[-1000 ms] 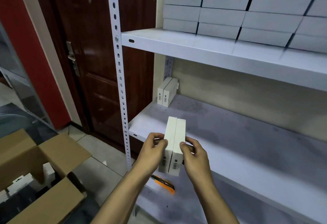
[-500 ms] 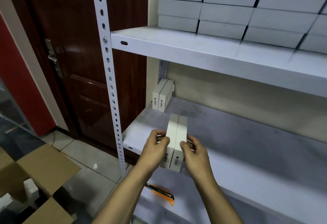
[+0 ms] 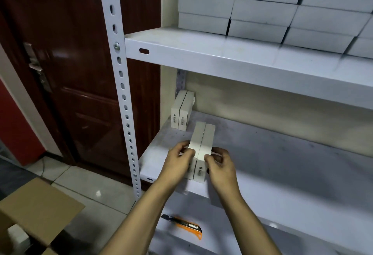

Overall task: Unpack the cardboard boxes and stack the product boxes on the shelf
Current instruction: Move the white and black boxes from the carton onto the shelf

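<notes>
Two white product boxes (image 3: 202,143) stand on edge, side by side, at the front left of the middle shelf (image 3: 282,154). My left hand (image 3: 177,163) grips their left side and my right hand (image 3: 221,166) grips their right side, pressing them together. Two more white product boxes (image 3: 181,111) stand upright in the shelf's back left corner, apart from the held pair. An open cardboard box (image 3: 38,210) sits on the floor at the lower left, with a white box partly visible inside.
The upper shelf (image 3: 232,57) carries several stacked white boxes (image 3: 262,10). An orange utility knife (image 3: 184,225) lies on the lower shelf under my arms. The perforated shelf post (image 3: 123,93) stands left of the shelves, with a dark wooden door (image 3: 76,73) behind it.
The pair of boxes in my hands moved forward and came down onto the middle shelf. The view shifted right, so the cardboard box slid toward the lower left corner.
</notes>
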